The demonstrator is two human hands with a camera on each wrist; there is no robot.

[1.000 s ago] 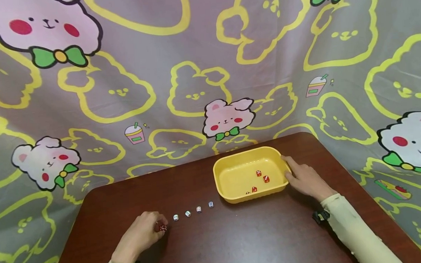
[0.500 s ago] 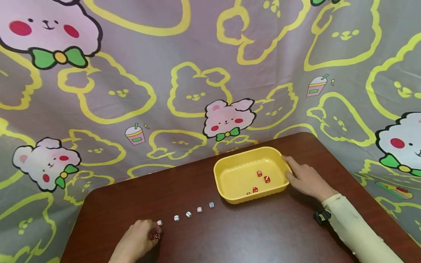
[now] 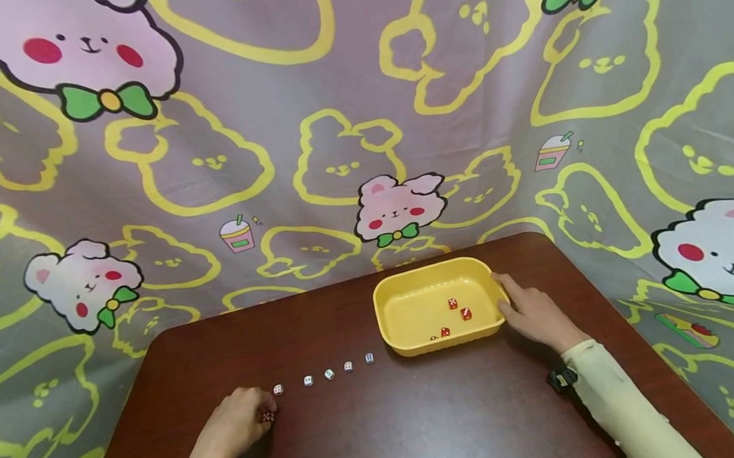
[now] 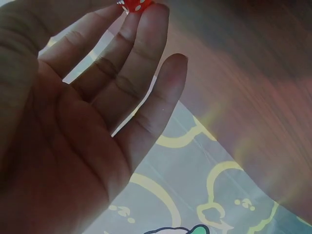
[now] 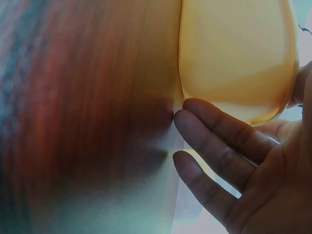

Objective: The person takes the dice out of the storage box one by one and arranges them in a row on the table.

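At the left of the table, my left hand pinches a red die with white pips; in the left wrist view the red die shows at the fingertips, partly cut off by the frame. Just beyond those fingers lies a white die, the leftmost of a row. Several more white dice, such as one near the row's middle, run from there toward a yellow plastic tray. My right hand grips the tray's right end. Inside it lie several red dice, one partly hidden by the near wall.
The dark brown table has rounded far corners. A grey curtain with yellow outlines and cartoon bears hangs close behind and at the sides of it.
My left hand has moved slightly left and nearer with the red die, uncovering the leftmost white die. The right hand and the tray have stayed in place.
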